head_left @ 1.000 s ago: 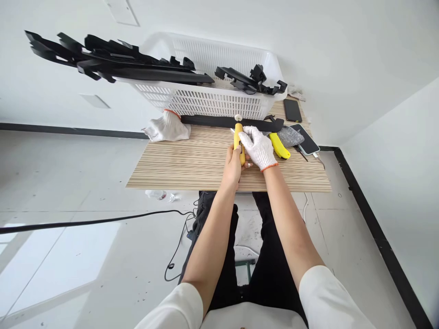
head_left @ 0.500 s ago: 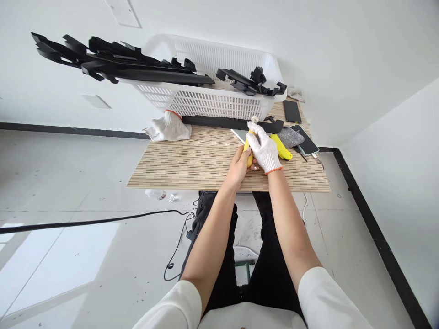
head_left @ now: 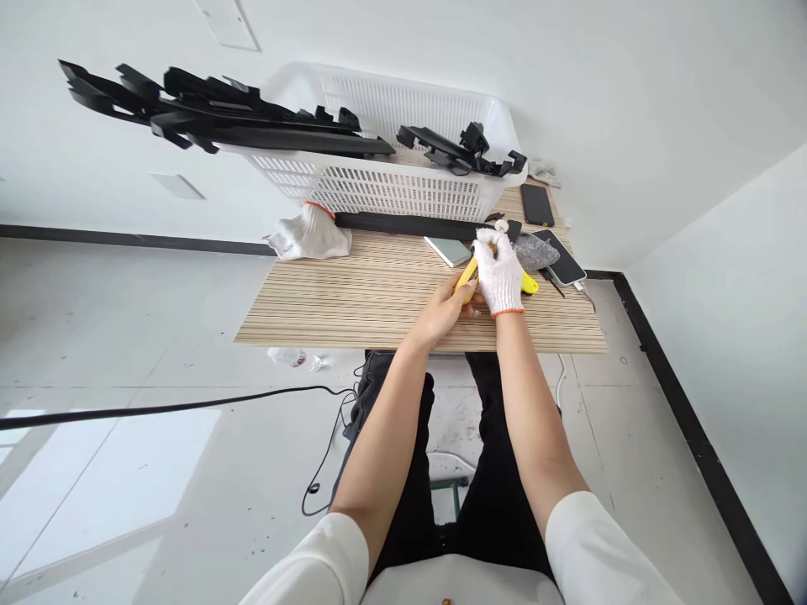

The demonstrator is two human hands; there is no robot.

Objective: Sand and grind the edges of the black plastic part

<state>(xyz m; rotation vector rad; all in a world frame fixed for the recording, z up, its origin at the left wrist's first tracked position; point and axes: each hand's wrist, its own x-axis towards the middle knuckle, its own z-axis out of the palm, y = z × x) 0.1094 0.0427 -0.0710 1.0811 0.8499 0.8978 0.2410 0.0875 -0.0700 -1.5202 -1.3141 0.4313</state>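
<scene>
My bare left hand (head_left: 440, 311) is closed around the lower part of a slim yellow tool (head_left: 466, 277), whose exact kind I cannot make out. My right hand (head_left: 500, 273), in a white knitted glove with an orange cuff, has its fingers closed at the tool's upper end and hides that end. A second yellow tool (head_left: 530, 286) sticks out from behind the glove. Just beyond the right fingertips lies a long black plastic strip (head_left: 409, 224). A pale flat pad (head_left: 449, 250) rests left of the glove.
A white plastic basket (head_left: 403, 189) holding several black plastic parts (head_left: 271, 134) stands at the table's back. A crumpled glove (head_left: 312, 234) lies left. To the right are a grey cloth bundle (head_left: 535, 252), a phone with a cable (head_left: 564, 259) and a dark phone (head_left: 536, 205).
Both hands have shifted slightly right with the yellow tool, which now leans more to the right. More of the pale pad shows, and the glove covers more of the second yellow tool.
</scene>
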